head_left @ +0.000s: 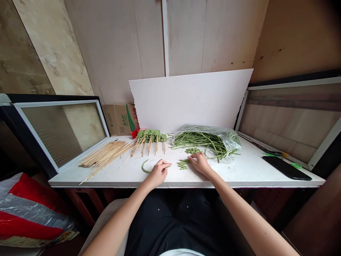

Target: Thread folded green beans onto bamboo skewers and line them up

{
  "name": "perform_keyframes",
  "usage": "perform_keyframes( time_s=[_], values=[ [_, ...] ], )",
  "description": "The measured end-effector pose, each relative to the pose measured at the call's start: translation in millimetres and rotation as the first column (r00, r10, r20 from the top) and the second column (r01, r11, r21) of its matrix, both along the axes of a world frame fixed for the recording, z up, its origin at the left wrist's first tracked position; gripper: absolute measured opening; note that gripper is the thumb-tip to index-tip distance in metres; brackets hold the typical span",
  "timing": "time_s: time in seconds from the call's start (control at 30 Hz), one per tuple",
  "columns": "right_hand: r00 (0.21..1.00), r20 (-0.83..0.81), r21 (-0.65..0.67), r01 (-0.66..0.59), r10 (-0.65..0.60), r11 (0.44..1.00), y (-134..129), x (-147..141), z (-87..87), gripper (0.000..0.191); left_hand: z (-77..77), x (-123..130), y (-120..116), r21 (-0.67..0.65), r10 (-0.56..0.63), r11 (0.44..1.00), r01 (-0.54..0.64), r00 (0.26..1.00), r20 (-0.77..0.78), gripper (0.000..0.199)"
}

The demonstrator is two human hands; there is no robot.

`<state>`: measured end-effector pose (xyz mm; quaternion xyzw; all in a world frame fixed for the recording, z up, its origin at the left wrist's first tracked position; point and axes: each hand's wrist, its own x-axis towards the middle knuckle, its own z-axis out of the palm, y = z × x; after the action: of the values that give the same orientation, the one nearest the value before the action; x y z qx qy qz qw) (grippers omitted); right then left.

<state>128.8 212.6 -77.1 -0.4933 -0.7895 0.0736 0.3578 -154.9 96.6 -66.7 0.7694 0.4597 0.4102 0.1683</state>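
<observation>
My left hand [160,172] is closed in a pinch near the table's front edge. A long green bean [144,167] curves out from its left side, and a short end of green shows by the fingertips. My right hand [199,163] is closed, with its fingertips at a small row of cut bean pieces [182,164]; whatever lies between those fingers is hidden. Just beyond it is a pile of tiny bean bits [193,150]. Behind that, a clear plastic bag [231,139] lies open with many long green beans [198,139] spilling out.
Bamboo skewers [106,153] lie spread on the left of the white table [245,174]. Finished bean skewers [151,137] are stacked at the back, before a cardboard box [121,119]. A black phone [286,167] lies at right; a white board [190,101] stands behind.
</observation>
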Motion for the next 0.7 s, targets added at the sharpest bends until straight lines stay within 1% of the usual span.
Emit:
perform_keyframes(
  time_s=[0.07,0.17,0.23,0.27,0.33,0.4,0.43,0.57,0.63,0.7],
  values=[
    [0.999,-0.043,0.011,-0.009,0.009,1.0,-2.6,-1.4,7.8,0.044,-1.7,-0.7,0.2,0.007,-0.009,1.0,0.01,0.999,-0.031,0.039],
    [0.99,-0.105,0.047,-0.086,0.091,0.995,-16.0,-7.4,30.3,0.048,-4.4,0.2,2.2,0.033,-0.018,0.999,0.019,1.0,-0.025,0.041],
    [0.969,-0.115,0.077,-0.213,0.22,0.974,-30.8,-14.9,47.2,0.045,-6.1,2.5,4.2,0.052,-0.008,0.999,0.007,1.0,0.025,0.044],
    [0.948,-0.115,0.07,-0.29,0.296,0.955,-38.9,-19.6,54.2,0.042,-6.8,3.9,5.0,0.052,-0.001,0.999,-0.002,0.998,0.057,0.047],
    [0.895,-0.064,0.024,-0.441,0.442,0.897,-54.2,-30.3,62.7,0.04,-7.6,6.8,5.8,0.035,0.011,0.999,-0.015,0.993,0.116,0.051],
    [0.849,0.006,0.008,-0.528,0.528,0.849,-65.3,-41.0,63.2,0.038,-7.9,9.6,5.5,0.013,0.007,1.0,-0.009,0.988,0.153,0.05],
    [0.839,0.036,0.014,-0.544,0.543,0.839,-68.6,-45.7,61.1,0.033,-7.8,10.8,5.1,0.007,0.002,1.0,-0.004,0.986,0.165,0.049],
    [0.845,0.103,0.076,-0.533,0.525,0.843,-69.5,-55.8,49.0,0.012,-5.9,13.7,3.1,-0.001,0.003,1.0,-0.003,0.982,0.188,0.044],
    [0.844,0.098,0.097,-0.536,0.528,0.839,-66.3,-55.2,46.4,0.007,-3.7,13.3,2.5,0.002,0.007,1.0,-0.008,0.985,0.175,0.042],
    [0.845,0.078,0.119,-0.534,0.528,0.837,-63.1,-52.1,47.1,0.008,-1.4,11.0,2.2,0.015,0.005,1.0,-0.007,0.992,0.129,0.032]
  ],
)
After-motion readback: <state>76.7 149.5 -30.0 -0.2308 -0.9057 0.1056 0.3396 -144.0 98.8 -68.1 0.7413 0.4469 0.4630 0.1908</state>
